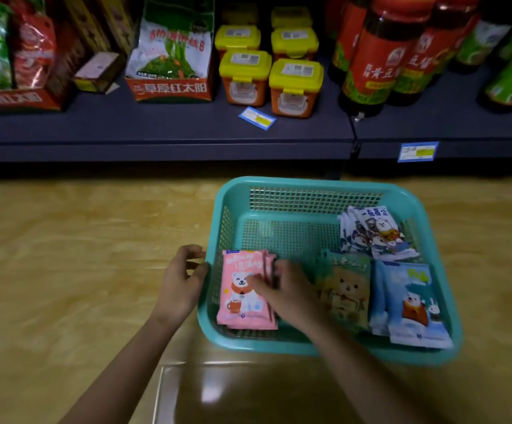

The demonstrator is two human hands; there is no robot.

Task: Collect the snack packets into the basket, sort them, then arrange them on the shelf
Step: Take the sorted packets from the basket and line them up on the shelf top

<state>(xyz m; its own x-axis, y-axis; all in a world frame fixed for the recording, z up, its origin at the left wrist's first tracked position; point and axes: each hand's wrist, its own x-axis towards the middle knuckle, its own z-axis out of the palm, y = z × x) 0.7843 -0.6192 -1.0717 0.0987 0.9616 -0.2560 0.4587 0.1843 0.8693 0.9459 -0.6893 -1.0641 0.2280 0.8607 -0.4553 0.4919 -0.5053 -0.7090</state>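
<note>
A teal mesh basket (310,186) sits on the floor below the shelf (156,127). Inside it, the snack packets lie in sorted stacks: pink packets (238,298) at the near left, green packets (345,289) in the middle, blue packets (411,304) at the near right, and white-and-navy packets (374,231) at the far right. My right hand (290,296), blurred, rests on the pink stack's right side with its fingers laid across the top packet. My left hand (181,283) is just outside the basket's left wall, fingers loosely curled and holding nothing, thumb by the rim.
The dark shelf holds yellow-lidded tubs (271,78), a boxed noodle bag (170,56), red and green bags (10,47) at the left and large sauce bottles (380,56) at the right. A loose price tag (257,117) lies on the shelf's front strip. Glossy wood-look floor surrounds the basket.
</note>
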